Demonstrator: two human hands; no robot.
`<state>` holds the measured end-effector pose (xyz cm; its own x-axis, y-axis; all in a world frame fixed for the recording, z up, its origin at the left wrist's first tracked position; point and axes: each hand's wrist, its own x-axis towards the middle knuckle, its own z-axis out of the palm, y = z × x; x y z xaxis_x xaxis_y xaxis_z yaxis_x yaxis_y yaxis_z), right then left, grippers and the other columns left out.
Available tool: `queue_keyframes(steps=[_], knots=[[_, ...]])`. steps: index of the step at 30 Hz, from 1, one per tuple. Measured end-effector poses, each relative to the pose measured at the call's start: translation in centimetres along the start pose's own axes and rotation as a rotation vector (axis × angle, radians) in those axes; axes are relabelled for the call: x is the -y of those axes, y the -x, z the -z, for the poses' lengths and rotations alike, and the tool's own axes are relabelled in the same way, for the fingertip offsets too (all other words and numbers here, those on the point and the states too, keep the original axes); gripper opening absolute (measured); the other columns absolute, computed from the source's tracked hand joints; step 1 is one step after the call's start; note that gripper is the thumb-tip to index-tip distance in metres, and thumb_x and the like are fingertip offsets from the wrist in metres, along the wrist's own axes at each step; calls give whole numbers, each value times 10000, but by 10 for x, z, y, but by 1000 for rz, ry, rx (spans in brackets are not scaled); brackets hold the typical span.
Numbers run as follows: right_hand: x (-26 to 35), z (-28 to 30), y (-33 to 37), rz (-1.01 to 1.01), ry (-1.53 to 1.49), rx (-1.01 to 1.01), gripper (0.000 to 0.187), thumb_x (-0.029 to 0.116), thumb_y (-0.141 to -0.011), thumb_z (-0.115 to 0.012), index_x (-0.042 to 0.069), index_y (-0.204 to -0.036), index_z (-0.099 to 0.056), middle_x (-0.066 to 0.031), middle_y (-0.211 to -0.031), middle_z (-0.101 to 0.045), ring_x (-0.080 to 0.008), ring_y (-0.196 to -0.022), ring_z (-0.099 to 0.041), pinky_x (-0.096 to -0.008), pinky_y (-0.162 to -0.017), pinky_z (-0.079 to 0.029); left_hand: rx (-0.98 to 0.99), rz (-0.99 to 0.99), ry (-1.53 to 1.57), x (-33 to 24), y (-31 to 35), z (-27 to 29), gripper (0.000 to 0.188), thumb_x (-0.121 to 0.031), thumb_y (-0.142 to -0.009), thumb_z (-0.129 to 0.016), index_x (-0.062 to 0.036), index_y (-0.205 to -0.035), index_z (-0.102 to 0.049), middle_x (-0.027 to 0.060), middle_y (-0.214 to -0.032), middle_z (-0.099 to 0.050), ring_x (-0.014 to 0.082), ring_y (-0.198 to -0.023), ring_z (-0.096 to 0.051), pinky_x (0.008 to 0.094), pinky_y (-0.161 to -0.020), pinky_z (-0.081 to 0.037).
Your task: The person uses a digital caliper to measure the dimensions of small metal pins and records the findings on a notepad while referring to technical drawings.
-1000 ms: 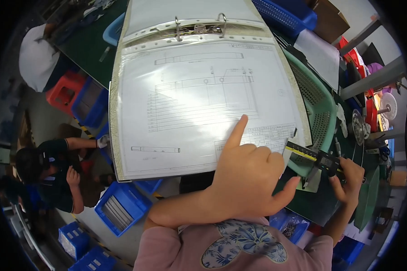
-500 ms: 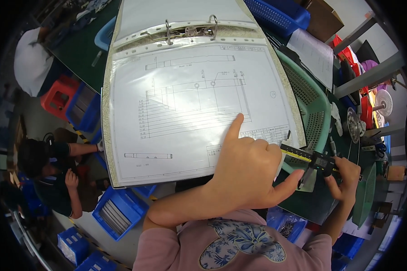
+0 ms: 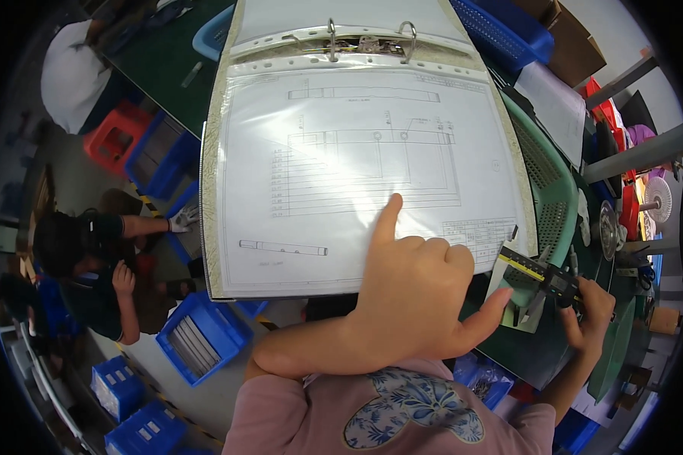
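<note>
An open ring binder lies in front of me, with a technical drawing in a clear sleeve. The drawing shows long thin parts and stacked dimension lines. My left hand is over its lower half, index finger stretched out, its tip at the lower dimension lines. The thumb sticks out to the right and the other fingers are curled, holding nothing. To the right of the binder, my right hand grips a digital caliper with a black and yellow scale. Its jaws are over a pale green sheet.
A green perforated basket stands right of the binder, with a blue basket behind. At left, a co-worker sits near blue bins and a red stool. A small fan is at far right.
The binder appears further right and slightly turned in the view. My left fingertip has shifted left across the drawing's dimension lines. The right hand still holds the caliper.
</note>
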<state>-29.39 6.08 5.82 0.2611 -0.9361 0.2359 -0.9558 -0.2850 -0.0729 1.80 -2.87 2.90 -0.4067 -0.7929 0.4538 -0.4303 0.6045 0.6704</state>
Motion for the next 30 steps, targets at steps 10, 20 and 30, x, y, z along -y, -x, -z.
queue_keyframes(steps=[10,20,30], knots=[[-2,-2,7,-40,24,4,419,318,-723,-598,-28,-959,-583,-93,-646,-466,-238,-533,-449,-343,-538,-311,-120,68,-62,8,12,15,381,-324,-710,-673,-85,-515,-449,36,-450,-423,223,-404,-450,581,-972,-302],[-5,-2,10,-21,25,0,428,312,-720,-609,-31,-975,-584,-111,-692,-507,-263,-593,-484,-357,-586,-342,-184,201,-211,16,26,36,392,-264,-705,-689,-93,-512,-393,39,-463,-384,234,-412,-385,545,-955,-323],[-34,7,13,-159,-156,-236,386,240,-721,-658,-31,-991,-609,-106,-782,-616,-171,-562,-536,-256,-510,-394,-99,28,-477,-11,-10,44,207,-165,-713,-676,-52,-745,-506,85,-721,-504,292,-659,-495,497,-904,-343]])
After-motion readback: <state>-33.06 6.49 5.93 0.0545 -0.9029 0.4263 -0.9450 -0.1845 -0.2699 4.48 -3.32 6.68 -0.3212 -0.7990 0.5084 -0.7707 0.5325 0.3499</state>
